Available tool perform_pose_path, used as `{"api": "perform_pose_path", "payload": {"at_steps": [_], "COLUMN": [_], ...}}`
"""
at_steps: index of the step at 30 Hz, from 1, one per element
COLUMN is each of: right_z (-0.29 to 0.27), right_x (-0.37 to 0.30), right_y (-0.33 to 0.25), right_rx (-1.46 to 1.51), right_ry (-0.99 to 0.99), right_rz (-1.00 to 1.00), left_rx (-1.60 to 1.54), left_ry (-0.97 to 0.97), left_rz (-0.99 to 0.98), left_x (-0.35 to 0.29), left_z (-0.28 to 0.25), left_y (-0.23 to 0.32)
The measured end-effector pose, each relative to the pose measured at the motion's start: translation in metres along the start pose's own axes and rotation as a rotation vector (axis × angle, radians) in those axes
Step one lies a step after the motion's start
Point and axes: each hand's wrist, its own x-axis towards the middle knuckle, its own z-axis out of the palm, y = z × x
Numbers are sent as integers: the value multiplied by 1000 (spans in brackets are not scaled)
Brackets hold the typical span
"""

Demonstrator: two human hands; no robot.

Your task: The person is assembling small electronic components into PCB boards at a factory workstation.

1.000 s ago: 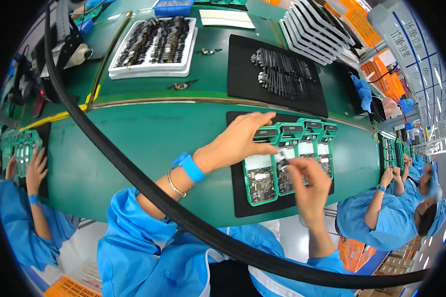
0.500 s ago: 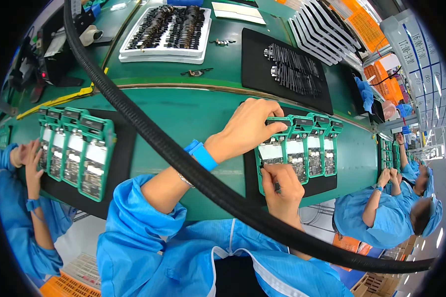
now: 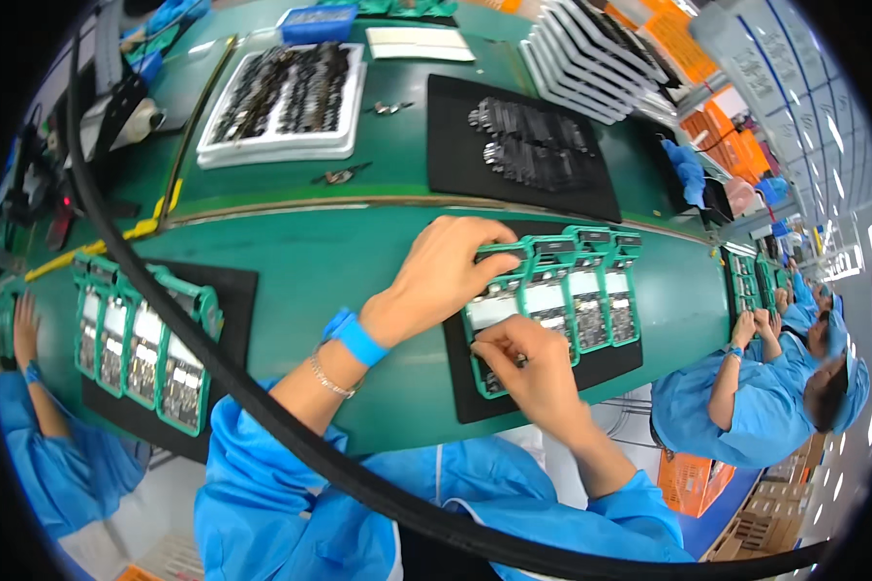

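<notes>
A green fixture [image 3: 606,341] with several side-by-side slots holds circuit boards with white patches; it lies on a black mat [image 3: 470,402]. My left hand [image 3: 446,269] grips the raised top flap of its leftmost slot between thumb and fingers. Below it, my right hand [image 3: 536,366] is closed in a pinch over the lower part of the leftmost circuit board [image 3: 492,308]. Whatever its fingertips may hold is hidden. A blue strap [image 3: 356,337] circles my left wrist.
A black cable [image 3: 262,407] crosses the view. Beyond my hands are a white tray [image 3: 349,140] of small dark parts and a black mat [image 3: 446,165] with dark strips. Another green fixture [image 3: 179,424] lies left. Co-workers sit on both sides, one in blue [image 3: 722,416] at right.
The view has shifted, so the bench appears lower and further left. Both my hands keep their places on the fixture. The left co-worker's hands have moved away from the left fixture.
</notes>
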Motion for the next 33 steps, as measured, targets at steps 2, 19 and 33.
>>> {"api": "perform_pose_path", "payload": {"at_steps": [2, 19, 33], "right_z": [-33, -194, -117], "right_x": [17, 240, 39], "right_y": [16, 225, 64], "right_rx": [33, -298, -199], "right_ry": [9, 223, 423], "right_rz": [-23, 195, -153], "left_rx": [14, 402, 499], "left_ry": [-6, -92, -245], "left_rz": [23, -34, 17], "left_x": [-1, 33, 42], "left_z": [-3, -3, 36], "left_y": [0, 29, 19]}}
